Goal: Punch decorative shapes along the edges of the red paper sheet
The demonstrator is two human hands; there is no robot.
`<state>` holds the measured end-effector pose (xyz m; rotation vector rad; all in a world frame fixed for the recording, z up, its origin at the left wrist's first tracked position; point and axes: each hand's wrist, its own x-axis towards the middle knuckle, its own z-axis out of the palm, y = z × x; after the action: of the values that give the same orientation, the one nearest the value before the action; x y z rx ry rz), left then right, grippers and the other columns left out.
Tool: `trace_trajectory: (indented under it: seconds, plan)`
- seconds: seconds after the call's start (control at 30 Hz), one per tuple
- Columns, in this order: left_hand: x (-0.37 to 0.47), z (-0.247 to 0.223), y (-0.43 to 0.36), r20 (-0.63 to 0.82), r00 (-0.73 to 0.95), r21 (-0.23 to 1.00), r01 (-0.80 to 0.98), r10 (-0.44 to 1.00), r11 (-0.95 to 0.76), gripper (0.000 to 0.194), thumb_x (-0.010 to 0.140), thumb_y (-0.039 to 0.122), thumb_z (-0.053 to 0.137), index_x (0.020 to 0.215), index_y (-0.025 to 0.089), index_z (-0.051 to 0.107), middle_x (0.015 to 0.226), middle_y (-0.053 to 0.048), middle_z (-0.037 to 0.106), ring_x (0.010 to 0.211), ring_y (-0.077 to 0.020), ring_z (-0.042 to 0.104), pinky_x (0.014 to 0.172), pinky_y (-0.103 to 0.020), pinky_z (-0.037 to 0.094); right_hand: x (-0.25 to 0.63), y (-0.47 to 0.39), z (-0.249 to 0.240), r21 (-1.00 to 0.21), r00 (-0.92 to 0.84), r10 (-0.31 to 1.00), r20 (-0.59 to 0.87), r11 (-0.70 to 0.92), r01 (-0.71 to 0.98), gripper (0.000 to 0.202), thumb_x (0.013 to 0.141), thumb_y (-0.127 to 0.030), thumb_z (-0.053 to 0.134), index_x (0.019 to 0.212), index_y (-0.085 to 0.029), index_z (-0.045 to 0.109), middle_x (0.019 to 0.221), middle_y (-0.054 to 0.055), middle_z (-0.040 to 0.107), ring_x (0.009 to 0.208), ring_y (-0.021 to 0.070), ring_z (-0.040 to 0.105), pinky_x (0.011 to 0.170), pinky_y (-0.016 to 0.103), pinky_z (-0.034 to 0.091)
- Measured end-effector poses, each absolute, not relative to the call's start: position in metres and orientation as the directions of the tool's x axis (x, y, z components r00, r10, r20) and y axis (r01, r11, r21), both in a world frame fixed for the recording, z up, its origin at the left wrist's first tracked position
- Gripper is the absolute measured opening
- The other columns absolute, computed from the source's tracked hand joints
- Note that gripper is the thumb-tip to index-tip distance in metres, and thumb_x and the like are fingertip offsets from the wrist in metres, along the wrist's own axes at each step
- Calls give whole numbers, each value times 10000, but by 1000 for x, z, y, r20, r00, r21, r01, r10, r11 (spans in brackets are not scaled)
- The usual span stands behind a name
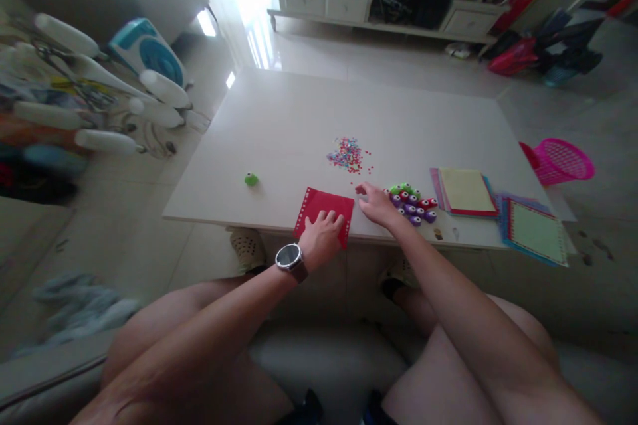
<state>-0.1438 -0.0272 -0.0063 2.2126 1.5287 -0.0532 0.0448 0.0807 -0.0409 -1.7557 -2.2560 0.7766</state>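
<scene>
A red sheet of paper [323, 200] lies at the table's near edge, with punched holes down its left and right sides. My left hand [323, 237], a watch on its wrist, rests on the sheet with fingers spread. Just right of the sheet, my right hand [375, 202] is low over the table, its fingers bent and the thumb apart; I see nothing held between them. Beyond the hands is a pile of small coloured paper dots [346, 154]. Beside my right hand sit several green, red and purple hole punches [413, 200] with eye-like spots.
One green punch [251, 179] stands alone at the left of the white table [279, 119]. To the right are a stack of coloured paper [466, 190] and a second stack with punched edges [535, 229]. A pink basket [565, 159] stands beyond the table's right edge.
</scene>
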Motion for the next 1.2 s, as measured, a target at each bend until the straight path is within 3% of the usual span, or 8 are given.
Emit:
trace_trajectory:
  seconds: [0.17, 0.37, 0.47, 0.67, 0.77, 0.9, 1.03, 1.2]
  plan:
    - [-147, -7, -31, -278, 370, 330, 904, 886, -273, 437, 958, 158, 547, 1391, 220, 526, 1419, -152, 572, 1321, -360, 513, 1064, -702, 515, 28, 103, -45, -546, -229, 946, -230, 69, 835, 421, 838, -50, 545, 1227, -171, 654, 1099, 90, 769, 1003, 210, 708, 968, 336, 524]
    - [-150, -7, -33, -288, 384, 358, 893, 877, -273, 467, 943, 167, 578, 1407, 202, 537, 1444, -167, 574, 1350, -369, 506, 1090, -733, 494, 27, 116, -44, -606, -196, 978, -76, 110, 787, 568, 781, -27, 542, 1327, -151, 638, 1399, 166, 678, 1284, 262, 636, 1123, 396, 488]
    - [-151, -7, -32, -284, 392, 370, 887, 875, -278, 472, 944, 180, 586, 1413, 193, 539, 1465, -181, 563, 1354, -381, 508, 1090, -758, 482, 35, 116, -34, -586, -172, 983, -60, 105, 804, 518, 819, -50, 542, 1315, -144, 658, 1383, 171, 690, 1243, 268, 663, 1068, 388, 523]
    - [-147, -13, -32, -285, 403, 378, 881, 870, -284, 552, 933, 178, 602, 1475, 176, 494, 1564, -198, 497, 1502, -410, 390, 1150, -776, 420, 49, 94, -10, -419, -297, 929, -221, 184, 889, 272, 883, -119, 613, 1117, -146, 751, 1027, 112, 792, 889, 206, 720, 856, 294, 533]
    - [-145, -17, -29, -281, 401, 398, 875, 872, -275, 565, 930, 190, 604, 1483, 189, 489, 1632, -185, 442, 1560, -399, 328, 1201, -737, 384, 56, 81, -7, -339, -349, 889, -296, 243, 909, 215, 896, -158, 645, 1073, -163, 767, 1015, 104, 798, 903, 209, 718, 821, 277, 507]
    - [-156, -13, -12, -193, 376, 411, 870, 906, -274, 567, 926, 246, 618, 1480, 200, 507, 1618, -160, 472, 1521, -350, 404, 1255, -589, 375, 73, 72, -11, -266, -341, 886, -313, 263, 927, 185, 918, -177, 626, 1031, -157, 772, 1034, 118, 793, 939, 224, 717, 816, 283, 492]
    - [-195, -1, 20, -206, 173, 315, 944, 963, -102, 573, 961, 323, 576, 1499, 137, 513, 1616, -214, 466, 1513, -364, 429, 1249, -505, 373, 96, 68, -17, -215, -316, 905, -286, 261, 941, 172, 927, -193, 614, 1008, -147, 758, 1032, 123, 780, 930, 241, 708, 828, 311, 487]
    - [-259, 0, 50, -313, -216, 133, 954, 925, 268, 728, 979, 442, 558, 1593, 81, 410, 1758, -272, 182, 1628, -486, 160, 1276, -601, 279, 111, 64, -18, -208, -325, 921, -215, 282, 937, 195, 927, -194, 610, 1056, -135, 745, 1149, 149, 754, 1022, 261, 696, 909, 336, 490]
